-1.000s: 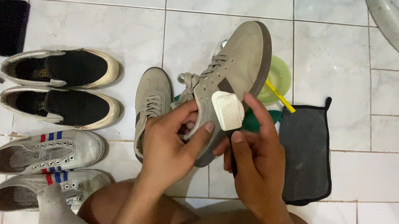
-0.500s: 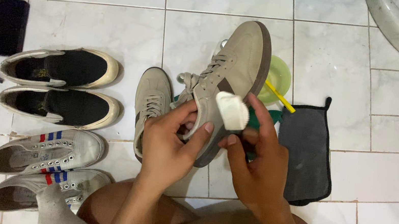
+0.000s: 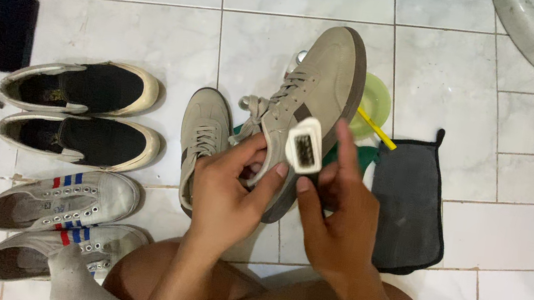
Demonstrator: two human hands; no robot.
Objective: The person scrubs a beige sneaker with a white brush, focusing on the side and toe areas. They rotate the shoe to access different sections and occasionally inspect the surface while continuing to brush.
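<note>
The white tiled floor is taking up nearly everything I can see from here, with shoes laid out across it. Off to the person's left, a pair of black and cream slip-ons is lying side by side, and below them a pair of white lace-ups with red and blue stripes is sitting near the person's knee. A dark grey cloth is lying flat on the right, just beside a pale green bowl and a yellow-handled tool that is partly hidden. A black phone is resting well apart at the far left.

In the middle, one tan suede shoe is lying on the tiles while its mate, the raised tan sneaker, is being held up over it, toe pointing away. The left hand is gripping that sneaker at the collar, fingers curled inside the opening and thumb outside. The right hand is pinching a small white brush between thumb and fingers, bristle face turned up toward the camera and sitting against the sneaker's side near the heel.

I would judge that the scrubbing of the suede upper is the step in hand. The next stroke seems to call for turning the bristles down onto the suede and keeping the left grip firm, so the shoe is not twisting under pressure.
</note>
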